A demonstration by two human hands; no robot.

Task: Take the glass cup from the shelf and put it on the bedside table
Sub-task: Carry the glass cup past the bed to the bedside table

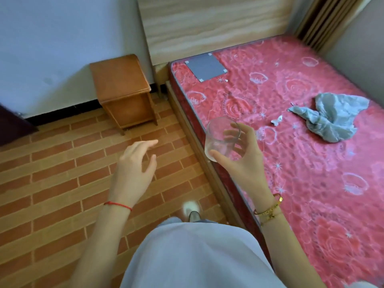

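Your right hand (245,154) is clamped on the glass cup (222,138), thumb pressed near its base on the near side and the fingers (230,133) curled round the far side, showing through the clear wall. You hold the cup tilted, its mouth turned up and toward the camera, in the air over the near edge of the bed (301,142). Gold bangles (268,208) circle that wrist. Your left hand (135,169) hangs over the floor with nothing in it, fingers spread apart and loosely bent, a red thread (117,205) tied at the wrist.

Below both arms you see your pale clothing (193,256) and one shoe (192,212) (blurred) on the brick-patterned floor (52,173). Ahead and to the left of your left hand stands the bedside table (122,88), a small brown wooden cabinet against the white wall (62,38), just beside the head of the bed; its top surface is well apart from the cup. On the red rose-patterned mattress lie a crumpled grey cloth (330,116) to the right of the cup, a small pale scrap (277,120) near it, and a dark grey sheet (204,66) up by the light wooden headboard (207,23).
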